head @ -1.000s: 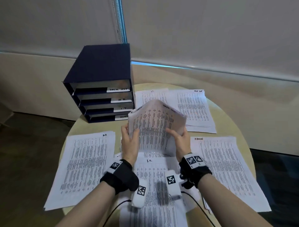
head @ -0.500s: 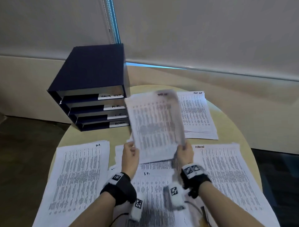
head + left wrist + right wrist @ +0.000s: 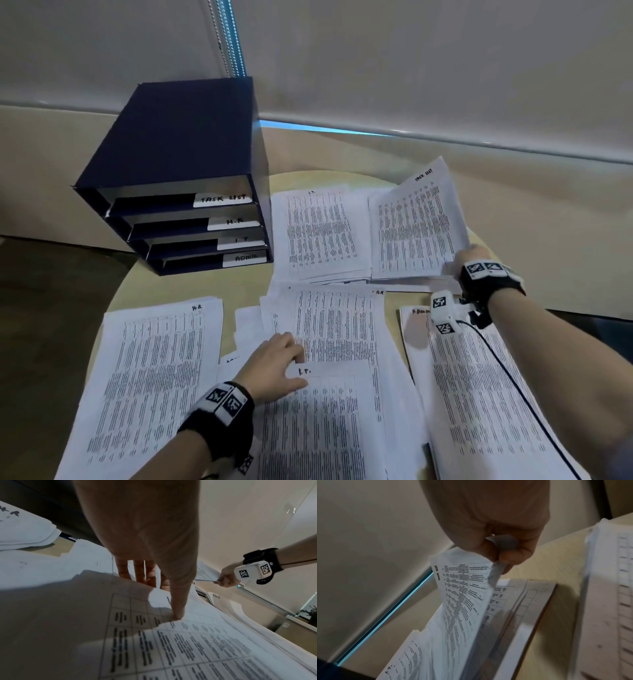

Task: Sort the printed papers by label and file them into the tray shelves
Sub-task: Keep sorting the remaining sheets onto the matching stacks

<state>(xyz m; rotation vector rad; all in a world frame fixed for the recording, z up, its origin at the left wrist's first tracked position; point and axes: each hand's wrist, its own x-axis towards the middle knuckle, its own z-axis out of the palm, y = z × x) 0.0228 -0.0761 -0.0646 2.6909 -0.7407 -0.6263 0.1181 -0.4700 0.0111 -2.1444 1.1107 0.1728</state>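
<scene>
A dark blue tray shelf unit (image 3: 178,137) stands at the table's far left, its shelves labelled Task List, H.R., I.T. and Admin. My right hand (image 3: 471,258) pinches the lower right corner of a sheet marked Task List (image 3: 414,226), tilted up over the far right pile. In the right wrist view, thumb and fingers (image 3: 508,557) grip that sheet (image 3: 462,588). My left hand (image 3: 294,366) is at the top edge of a near sheet marked I.T. (image 3: 325,428). In the left wrist view, the thumb (image 3: 176,612) presses on it and the fingertips slip under its edge.
Printed papers cover the round table (image 3: 191,287): an H.R. pile (image 3: 147,377) at the near left, an H.R. sheet (image 3: 335,322) in the middle, a pile (image 3: 479,394) at the near right, an I.T. pile (image 3: 318,233) beside the shelves. A cable (image 3: 507,377) trails over the right pile.
The Task List sheet, held upright in both hands at the middle, has gone to the far right in the right hand alone. The left hand let go and dropped onto the I.T. sheet.
</scene>
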